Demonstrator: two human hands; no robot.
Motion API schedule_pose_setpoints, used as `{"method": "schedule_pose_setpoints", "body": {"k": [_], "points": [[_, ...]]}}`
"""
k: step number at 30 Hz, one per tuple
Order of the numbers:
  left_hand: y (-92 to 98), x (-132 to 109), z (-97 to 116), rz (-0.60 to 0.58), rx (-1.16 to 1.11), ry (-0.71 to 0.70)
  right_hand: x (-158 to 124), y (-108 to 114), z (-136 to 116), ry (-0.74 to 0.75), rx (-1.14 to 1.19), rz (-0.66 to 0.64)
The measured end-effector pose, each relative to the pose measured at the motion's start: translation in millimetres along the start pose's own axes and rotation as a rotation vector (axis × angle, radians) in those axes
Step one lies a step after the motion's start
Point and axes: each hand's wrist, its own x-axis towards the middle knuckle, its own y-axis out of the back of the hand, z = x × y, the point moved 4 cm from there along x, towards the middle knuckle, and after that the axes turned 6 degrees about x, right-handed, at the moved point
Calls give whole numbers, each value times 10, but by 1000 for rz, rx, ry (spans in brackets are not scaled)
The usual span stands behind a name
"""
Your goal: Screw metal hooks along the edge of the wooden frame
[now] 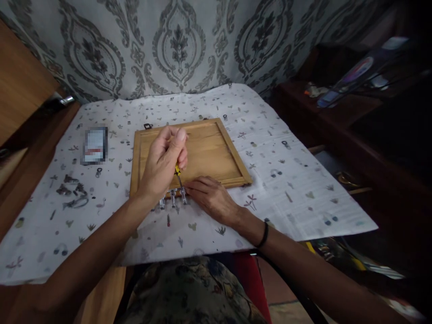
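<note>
My left hand (164,159) is closed in a fist around a screwdriver (177,170) with a yellow and black handle, mostly hidden by the fingers. Its shaft slants down to a row of shiny metal hooks (173,198) along the near edge of a framed wooden panel (209,150). My right hand (212,198) rests at that edge, fingers together and bent, their tips pressed at the right end of the hook row. The screwdriver's tip meets the metal close to those fingertips. My left wrist partly covers the left end of the row.
A patterned white cloth covers the table (290,198). On the left lie a phone (95,145), blurred out, and small metal parts (72,191). A small dark item (147,126) sits behind the panel. A wooden cabinet (23,81) stands left; a patterned curtain (216,45) hangs behind.
</note>
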Motion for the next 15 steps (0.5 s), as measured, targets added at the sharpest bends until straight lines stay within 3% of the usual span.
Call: {"method": "schedule_pose_setpoints", "body": {"k": [2,5,8,12,14,15], "points": [[-32,-39,-8,69,-3,6,2,3,2,3,14,-1],[-71,-20,-12,67,-21,18,3,6,9,0,30,0],[-79,60,-25,-9,-65,38,-3,3,23,-6,45,-2],[-104,104,-39,-210,-113,48,-11,-5,33,-15,64,-26],[-113,69,-39,-223,-93,27,-6,1,29,-20,66,-28],[-110,42,-37,-173,-72,7,-2,7,23,-17,66,-25]]}}
